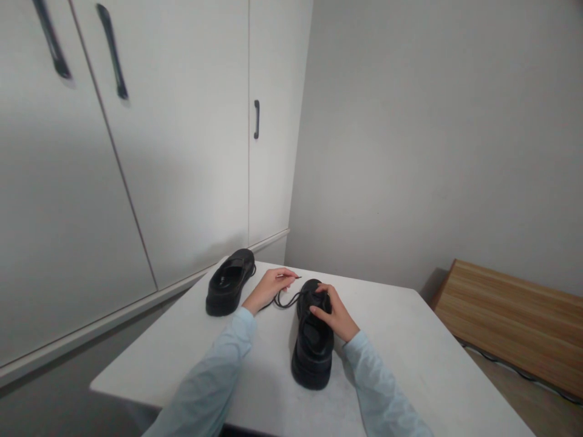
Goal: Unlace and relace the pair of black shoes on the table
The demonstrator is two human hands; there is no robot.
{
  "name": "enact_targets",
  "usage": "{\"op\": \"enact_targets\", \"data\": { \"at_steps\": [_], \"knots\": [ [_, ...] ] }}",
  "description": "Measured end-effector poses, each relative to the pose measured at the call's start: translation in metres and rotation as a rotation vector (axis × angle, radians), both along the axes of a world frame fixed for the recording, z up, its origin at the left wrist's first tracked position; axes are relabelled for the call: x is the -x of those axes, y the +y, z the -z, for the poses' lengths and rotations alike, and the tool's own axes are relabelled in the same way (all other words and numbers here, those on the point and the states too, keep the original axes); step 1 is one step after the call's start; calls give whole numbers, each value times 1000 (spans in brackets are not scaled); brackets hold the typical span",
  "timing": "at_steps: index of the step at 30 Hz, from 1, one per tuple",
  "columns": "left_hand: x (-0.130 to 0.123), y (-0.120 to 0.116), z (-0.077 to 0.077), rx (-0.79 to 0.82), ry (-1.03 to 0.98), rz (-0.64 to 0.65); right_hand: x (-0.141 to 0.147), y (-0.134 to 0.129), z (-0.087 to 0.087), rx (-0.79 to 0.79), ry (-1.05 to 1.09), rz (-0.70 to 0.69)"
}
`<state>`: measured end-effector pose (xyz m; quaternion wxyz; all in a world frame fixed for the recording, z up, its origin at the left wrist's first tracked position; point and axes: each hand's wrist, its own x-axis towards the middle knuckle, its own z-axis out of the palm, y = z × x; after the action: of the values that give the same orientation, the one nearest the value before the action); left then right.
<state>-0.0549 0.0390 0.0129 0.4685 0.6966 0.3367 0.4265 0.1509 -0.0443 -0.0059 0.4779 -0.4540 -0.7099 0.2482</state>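
A black shoe (314, 358) stands on the white table in front of me, its heel towards me and its toe pointing away. My right hand (334, 312) grips the upper of this shoe from the right, thumb and fingers near the lacing. Left of the toe, my left hand (274, 286) pinches the tip of a black shoelace (288, 305) between thumb and fingers. The lace runs in a loose loop from the shoe over the tabletop. Another black shoe (228, 284) stands apart at the table's far left, untouched.
The white table (191, 358) reaches almost to the cabinet (191, 182) at the left and the grey wall (432, 133) behind. At the right is a wooden board (514, 321), with a cable (514, 371) along its lower edge.
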Motion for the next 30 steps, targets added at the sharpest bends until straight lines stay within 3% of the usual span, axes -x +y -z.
{"op": "enact_targets", "data": {
  "at_steps": [3, 8, 21, 30],
  "knots": [
    [-2, -5, -3, -139, 190, 72, 0, 0, -1, -25, -50, 8],
    [-2, -7, -3, -295, 354, 73, -2, 5, 5, 17, -74, 13],
    [-4, -5, 5, -380, 406, 60, -2, 8, 11, -17, -123, 43],
    [-10, -6, 9, -328, 356, 92, 1, 9, 5, -44, -214, 89]
  ]
}}
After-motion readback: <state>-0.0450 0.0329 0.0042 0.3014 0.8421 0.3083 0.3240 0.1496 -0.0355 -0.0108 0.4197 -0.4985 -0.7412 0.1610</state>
